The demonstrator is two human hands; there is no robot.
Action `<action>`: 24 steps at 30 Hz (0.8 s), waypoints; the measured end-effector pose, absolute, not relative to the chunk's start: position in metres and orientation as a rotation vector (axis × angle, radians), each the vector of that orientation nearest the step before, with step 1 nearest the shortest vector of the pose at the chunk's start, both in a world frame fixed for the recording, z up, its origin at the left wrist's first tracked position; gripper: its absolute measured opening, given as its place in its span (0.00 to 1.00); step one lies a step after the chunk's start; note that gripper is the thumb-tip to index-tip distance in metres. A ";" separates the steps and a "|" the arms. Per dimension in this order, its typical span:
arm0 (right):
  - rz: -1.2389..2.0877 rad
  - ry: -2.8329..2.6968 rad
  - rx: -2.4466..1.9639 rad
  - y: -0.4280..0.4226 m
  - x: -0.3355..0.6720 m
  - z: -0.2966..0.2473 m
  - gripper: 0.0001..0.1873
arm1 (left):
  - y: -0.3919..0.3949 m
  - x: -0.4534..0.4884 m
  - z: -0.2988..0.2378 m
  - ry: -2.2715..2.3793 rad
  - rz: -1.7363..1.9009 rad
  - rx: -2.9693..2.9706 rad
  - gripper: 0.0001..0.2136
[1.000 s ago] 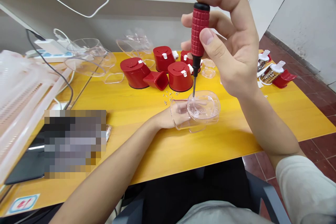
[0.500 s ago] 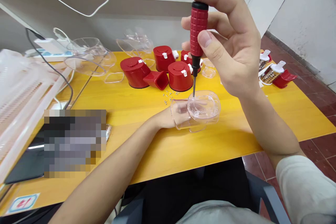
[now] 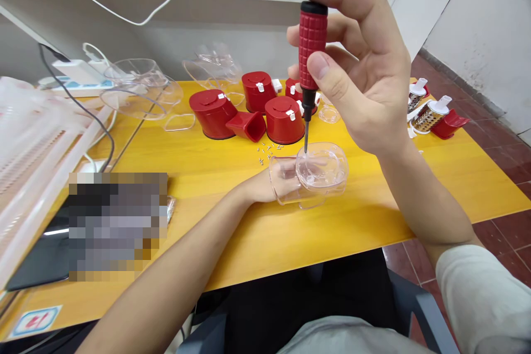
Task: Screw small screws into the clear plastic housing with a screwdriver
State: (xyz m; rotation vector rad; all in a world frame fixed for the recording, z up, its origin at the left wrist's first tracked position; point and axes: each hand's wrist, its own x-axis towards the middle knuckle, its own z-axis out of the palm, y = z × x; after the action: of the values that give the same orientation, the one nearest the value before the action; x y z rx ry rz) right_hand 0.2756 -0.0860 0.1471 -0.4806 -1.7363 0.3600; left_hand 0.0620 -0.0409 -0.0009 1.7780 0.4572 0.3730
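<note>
My right hand (image 3: pixel 365 77) grips a screwdriver (image 3: pixel 312 47) by its red, ridged handle, thumb and fingers around it. The shaft points straight down, and its tip meets the left side of the oval top of a clear plastic housing (image 3: pixel 327 177). My left hand (image 3: pixel 286 174) reaches into the housing's open left side and holds it from within; its fingers show partly through the plastic. Just behind the housing, several small screws (image 3: pixel 267 149) lie scattered on the yellow table (image 3: pixel 265 249). Whether a screw sits under the tip is too small to tell.
Red plastic housings (image 3: pixel 285 120) stand behind the screws. Clear plastic parts (image 3: pixel 141 88) lie at the back left. Metal grater drums (image 3: pixel 427 116) sit at the right by a red piece. A dark, partly blurred-out object (image 3: pixel 41 254) lies at the left, near cables.
Almost nothing differs. The screwdriver's handle and my right hand have shifted very slightly left; the tip stays on the clear housing.
</note>
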 end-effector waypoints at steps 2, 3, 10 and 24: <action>0.311 -1.754 -0.537 -0.087 0.275 0.147 0.23 | -0.041 0.062 -0.001 0.461 0.379 1.777 0.33; 0.276 -1.763 -0.552 -0.088 0.275 0.147 0.23 | -0.041 0.062 -0.001 0.462 0.382 1.775 0.32; 0.410 -1.731 -0.468 -0.084 0.275 0.147 0.20 | -0.040 0.062 -0.004 0.426 0.395 1.738 0.30; 0.446 -1.704 -0.405 -0.087 0.273 0.147 0.19 | -0.041 0.064 -0.005 0.427 0.404 1.736 0.30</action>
State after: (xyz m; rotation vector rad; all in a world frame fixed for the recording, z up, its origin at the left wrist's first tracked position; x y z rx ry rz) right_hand 0.2727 -0.0865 0.1473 -0.4045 -1.7041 0.4456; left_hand 0.0635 -0.0406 -0.0050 1.7364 0.4272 0.4045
